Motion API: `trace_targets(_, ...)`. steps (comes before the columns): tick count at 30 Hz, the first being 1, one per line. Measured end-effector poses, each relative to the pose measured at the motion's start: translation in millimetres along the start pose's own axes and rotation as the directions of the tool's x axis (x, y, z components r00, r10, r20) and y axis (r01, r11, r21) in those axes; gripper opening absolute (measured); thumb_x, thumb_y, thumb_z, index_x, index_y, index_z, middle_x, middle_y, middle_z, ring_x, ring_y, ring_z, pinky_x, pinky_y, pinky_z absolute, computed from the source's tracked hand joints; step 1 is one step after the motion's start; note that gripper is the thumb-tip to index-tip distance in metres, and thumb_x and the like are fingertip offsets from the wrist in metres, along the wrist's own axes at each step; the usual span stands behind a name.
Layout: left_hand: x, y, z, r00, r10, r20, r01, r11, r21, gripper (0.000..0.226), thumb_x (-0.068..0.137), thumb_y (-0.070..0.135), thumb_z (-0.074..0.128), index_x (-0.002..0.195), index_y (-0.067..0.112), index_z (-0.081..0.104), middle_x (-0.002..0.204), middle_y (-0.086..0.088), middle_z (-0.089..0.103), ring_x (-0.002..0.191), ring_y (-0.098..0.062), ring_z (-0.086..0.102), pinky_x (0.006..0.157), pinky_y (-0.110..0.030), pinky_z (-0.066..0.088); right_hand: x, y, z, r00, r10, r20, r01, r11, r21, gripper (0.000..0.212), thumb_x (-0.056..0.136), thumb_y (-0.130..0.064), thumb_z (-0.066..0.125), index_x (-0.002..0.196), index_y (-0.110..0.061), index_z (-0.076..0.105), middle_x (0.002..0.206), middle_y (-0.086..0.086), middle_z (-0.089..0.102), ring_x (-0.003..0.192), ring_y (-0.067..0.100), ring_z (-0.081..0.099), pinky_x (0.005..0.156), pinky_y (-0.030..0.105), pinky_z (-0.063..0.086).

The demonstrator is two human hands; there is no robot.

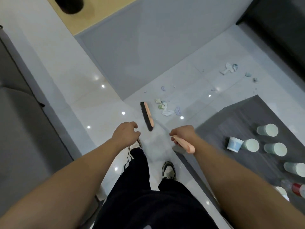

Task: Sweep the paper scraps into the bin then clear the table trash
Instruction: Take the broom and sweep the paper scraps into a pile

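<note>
Right hand (179, 133) grips the broom handle (184, 144); my left hand (126, 131) hangs loosely curled, holding nothing. Paper scraps (166, 109) lie just right of the broom head (147, 115), ahead of me.

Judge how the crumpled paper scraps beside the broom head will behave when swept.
The paper scraps look thin and crumpled, so probably light and floppy. On the glossy floor they should slide easily, though some may scatter past the broom head.
</note>
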State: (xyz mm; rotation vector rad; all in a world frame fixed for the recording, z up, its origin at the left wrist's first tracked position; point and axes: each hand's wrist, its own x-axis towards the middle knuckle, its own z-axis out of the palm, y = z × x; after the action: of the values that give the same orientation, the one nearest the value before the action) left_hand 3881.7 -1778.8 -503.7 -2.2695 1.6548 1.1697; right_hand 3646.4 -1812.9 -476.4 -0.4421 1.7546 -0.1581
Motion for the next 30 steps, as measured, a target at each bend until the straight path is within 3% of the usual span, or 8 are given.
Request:
trace_targets(6,64.3,-0.9,-47.5,0.997,0.061,0.039,-0.063,0.997,0.043,0.041,0.088,0.034,0.058,0.126,0.021,0.058,0.122,-0.003,0.058,0.109,-0.021,0.054,0.079,-0.027,0.037,20.1,-42.7,-9.6,0.974,-0.055,-0.22,0.046,0.998,-0.045,0.018,0.075,0.006,0.078,0.09,0.014,0.07,0.066,0.022,0.066,0.035,0.021,0.059,0.038,0.027,0.05)
trace_targets(8,79.4,2.7,-62.4,0.995,0.096,0.029,-0.097,0.995,0.038,0.04,0.087,0.033,0.058,0.126,0.021,0.058,0.118,-0.003,0.06,0.105,-0.021,0.054,0.077,-0.027,0.037,22.6,-56.9,1.8,0.967,-0.089,-0.238,0.064,0.992,-0.111,0.018,0.076,0.005,0.075,0.091,0.013,0.071,0.067,0.022,0.066,0.046,0.028,0.062,0.052,0.041,0.061)
trace_targets(11,94.5,7.8,-79.0,0.991,0.125,0.036,-0.126,0.991,0.034,0.041,0.087,0.032,0.057,0.126,0.02,0.058,0.118,-0.004,0.06,0.106,-0.021,0.055,0.078,-0.028,0.037,21.4,-79.2,17.4,0.959,-0.129,-0.253,0.083,0.979,-0.186,0.013,0.075,0.005,0.07,0.087,0.011,0.069,0.073,0.023,0.065,0.062,0.032,0.064,0.07,0.053,0.061)
trace_targets(13,103.6,12.4,-85.1,0.989,0.141,0.048,-0.143,0.989,0.042,0.042,0.087,0.033,0.057,0.127,0.02,0.058,0.121,-0.004,0.059,0.11,-0.022,0.054,0.078,-0.028,0.037,17.6,-94.3,17.5,0.967,-0.114,-0.227,0.087,0.988,-0.125,0.01,0.076,0.007,0.07,0.085,0.005,0.066,0.069,0.021,0.061,0.053,0.029,0.061,0.058,0.045,0.06)
trace_targets(17,118.5,28.1,-90.5,0.988,0.145,0.057,-0.148,0.987,0.058,0.042,0.086,0.032,0.057,0.127,0.021,0.058,0.124,-0.003,0.059,0.111,-0.021,0.054,0.076,-0.026,0.035,11.0,-124.9,8.1,0.986,-0.072,-0.149,0.07,0.997,-0.015,0.013,0.08,0.002,0.072,0.088,0.011,0.067,0.064,0.018,0.063,0.032,0.016,0.055,0.036,0.019,0.043)
trace_targets(24,139.0,66.0,-97.1,0.979,0.189,0.082,-0.197,0.975,0.103,0.038,0.085,0.035,0.058,0.121,0.022,0.062,0.121,-0.003,0.061,0.108,-0.021,0.055,0.074,-0.026,0.036,35.0,-158.0,15.0,0.993,0.019,0.12,-0.02,1.0,0.006,0.014,0.082,-0.007,0.071,0.082,0.006,0.067,0.066,0.016,0.064,0.035,0.017,0.05,0.033,0.017,0.034)
trace_targets(30,176.8,114.6,-110.2,0.984,0.151,0.093,-0.167,0.967,0.195,0.038,0.087,0.036,0.06,0.122,0.022,0.06,0.122,-0.003,0.061,0.108,-0.021,0.056,0.078,-0.028,0.04,74.8,-175.6,-21.2,0.997,-0.006,0.08,0.003,0.999,0.037,0.012,0.078,0.005,0.073,0.086,0.007,0.065,0.069,0.023,0.062,0.029,0.019,0.051,0.033,0.017,0.037)
